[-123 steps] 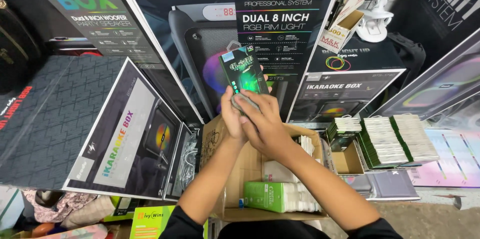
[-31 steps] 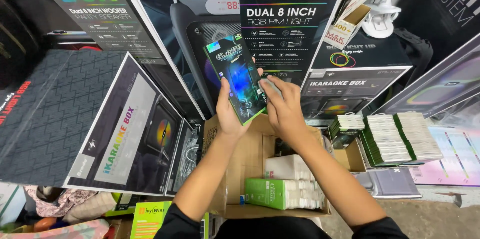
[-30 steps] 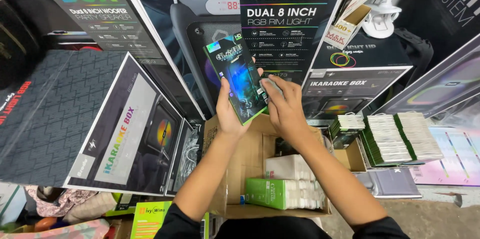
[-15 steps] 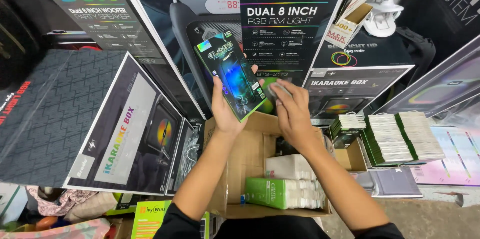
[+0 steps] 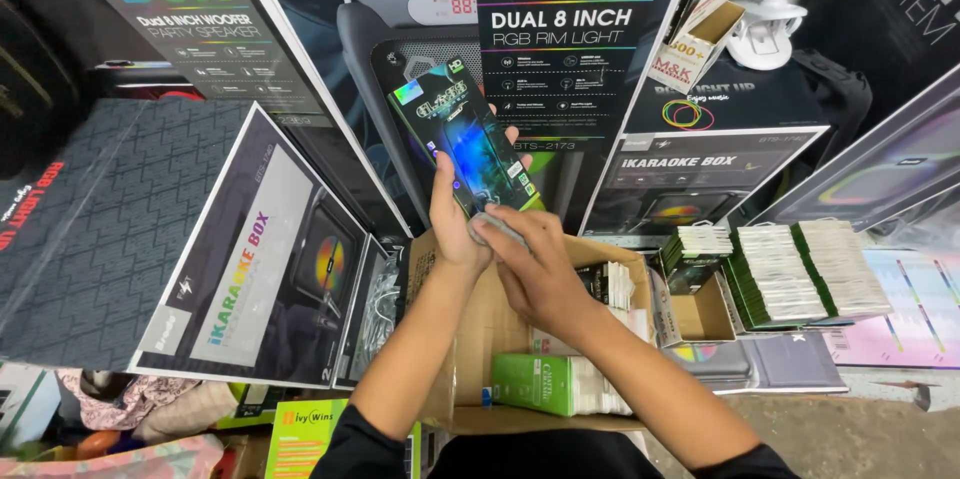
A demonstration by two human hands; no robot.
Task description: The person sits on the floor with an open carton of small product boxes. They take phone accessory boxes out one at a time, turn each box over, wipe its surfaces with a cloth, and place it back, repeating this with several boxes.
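A: Where's the flat glossy packet (image 5: 468, 144)?
B: Up over the open cardboard box (image 5: 500, 324), pinched at its lower end by the left hand (image 5: 455, 224); the right hand (image 5: 535, 264) curls narrow on its bottom corner
A: Risk?
B: I'd say that slick wrap could slip and drop among the stacked packs (image 5: 560, 384) below

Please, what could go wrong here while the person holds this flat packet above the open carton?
1. The left hand grips the flat packet only at its lower end, so the packet may tip or slip.
2. The right hand works at the packet's bottom corner; a pull there might bend it.
3. If dropped, it would probably fall into the open cardboard carton onto the green box.
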